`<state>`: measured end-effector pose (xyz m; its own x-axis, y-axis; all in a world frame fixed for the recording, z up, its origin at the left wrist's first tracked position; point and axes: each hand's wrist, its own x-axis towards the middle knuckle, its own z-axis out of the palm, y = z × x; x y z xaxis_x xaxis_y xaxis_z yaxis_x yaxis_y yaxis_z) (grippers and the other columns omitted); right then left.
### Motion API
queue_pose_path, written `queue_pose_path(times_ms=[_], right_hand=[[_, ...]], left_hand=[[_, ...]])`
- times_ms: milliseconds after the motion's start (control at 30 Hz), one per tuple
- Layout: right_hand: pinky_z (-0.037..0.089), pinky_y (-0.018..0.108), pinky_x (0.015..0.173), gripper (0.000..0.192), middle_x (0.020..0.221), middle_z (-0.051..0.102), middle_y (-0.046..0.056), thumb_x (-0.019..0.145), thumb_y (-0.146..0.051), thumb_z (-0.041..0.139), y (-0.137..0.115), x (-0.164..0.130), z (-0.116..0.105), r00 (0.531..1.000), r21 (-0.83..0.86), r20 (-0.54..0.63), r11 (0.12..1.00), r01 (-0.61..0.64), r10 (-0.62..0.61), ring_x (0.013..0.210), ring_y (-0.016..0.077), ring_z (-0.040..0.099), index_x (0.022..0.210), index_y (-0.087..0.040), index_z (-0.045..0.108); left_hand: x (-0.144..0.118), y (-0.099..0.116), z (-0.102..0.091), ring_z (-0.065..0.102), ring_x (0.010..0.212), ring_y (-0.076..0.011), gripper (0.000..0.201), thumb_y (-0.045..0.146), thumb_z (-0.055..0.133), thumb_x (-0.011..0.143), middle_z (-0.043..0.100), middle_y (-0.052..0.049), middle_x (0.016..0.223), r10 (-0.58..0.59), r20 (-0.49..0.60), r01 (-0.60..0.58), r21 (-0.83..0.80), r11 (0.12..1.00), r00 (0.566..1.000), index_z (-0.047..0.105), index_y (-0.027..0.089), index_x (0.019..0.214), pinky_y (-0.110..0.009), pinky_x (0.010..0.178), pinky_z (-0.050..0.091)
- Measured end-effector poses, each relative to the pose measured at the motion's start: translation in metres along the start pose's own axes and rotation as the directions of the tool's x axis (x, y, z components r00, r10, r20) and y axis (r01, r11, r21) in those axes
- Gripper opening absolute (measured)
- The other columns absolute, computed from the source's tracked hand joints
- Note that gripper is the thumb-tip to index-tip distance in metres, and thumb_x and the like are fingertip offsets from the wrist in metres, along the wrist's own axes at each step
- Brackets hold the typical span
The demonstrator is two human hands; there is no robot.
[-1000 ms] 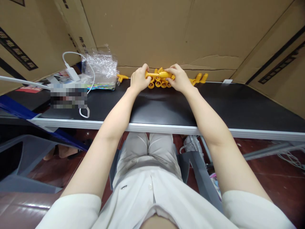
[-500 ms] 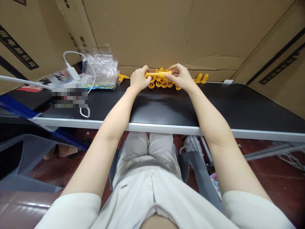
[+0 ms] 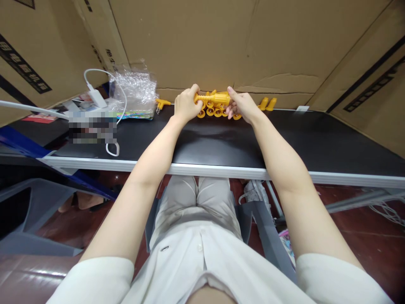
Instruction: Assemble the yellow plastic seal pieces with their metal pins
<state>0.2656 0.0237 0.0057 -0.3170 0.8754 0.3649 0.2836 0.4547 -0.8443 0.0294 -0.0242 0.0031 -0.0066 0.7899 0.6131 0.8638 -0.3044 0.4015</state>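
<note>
My left hand (image 3: 185, 105) and my right hand (image 3: 241, 106) hold a long yellow plastic part (image 3: 213, 99) between them, each gripping one end, just above the far edge of the black table (image 3: 202, 141). Below the part lies a cluster of several yellow cup-shaped pieces (image 3: 212, 112). My right fingers also curl over one small yellow piece at the cluster's right end.
Two more yellow pieces (image 3: 266, 103) lie right of my hands and a yellow T-shaped piece (image 3: 162, 102) to the left. A bubble-wrap bundle (image 3: 134, 93), white charger and cable (image 3: 98, 99) sit at far left. Cardboard walls (image 3: 221, 42) close the back and sides.
My right hand slid rightward along the yellow part and turned, now gripping its right end; the part has lifted slightly. My left hand stayed in place.
</note>
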Motion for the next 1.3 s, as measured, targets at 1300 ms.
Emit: queue_pose_path(times_ms=[1300], right_hand=[[0.037, 0.021, 0.033, 0.078, 0.050, 0.044, -0.003, 0.086, -0.101, 0.053, -0.017, -0.001, 0.019, 0.961, 0.196, 0.011, 0.942, -0.274, 0.277, 0.039, 0.0100, 0.043, 0.086, -0.023, 0.060]], left_hand=[[-0.005, 0.010, -0.005, 0.070, 0.126, -0.0361, 0.037, 0.032, 0.060, 0.091, 0.074, -0.010, 0.126, -0.056, 0.002, 0.055, 0.124, 0.991, 0.998, 0.067, 0.034, 0.127, -0.044, 0.105, 0.055]])
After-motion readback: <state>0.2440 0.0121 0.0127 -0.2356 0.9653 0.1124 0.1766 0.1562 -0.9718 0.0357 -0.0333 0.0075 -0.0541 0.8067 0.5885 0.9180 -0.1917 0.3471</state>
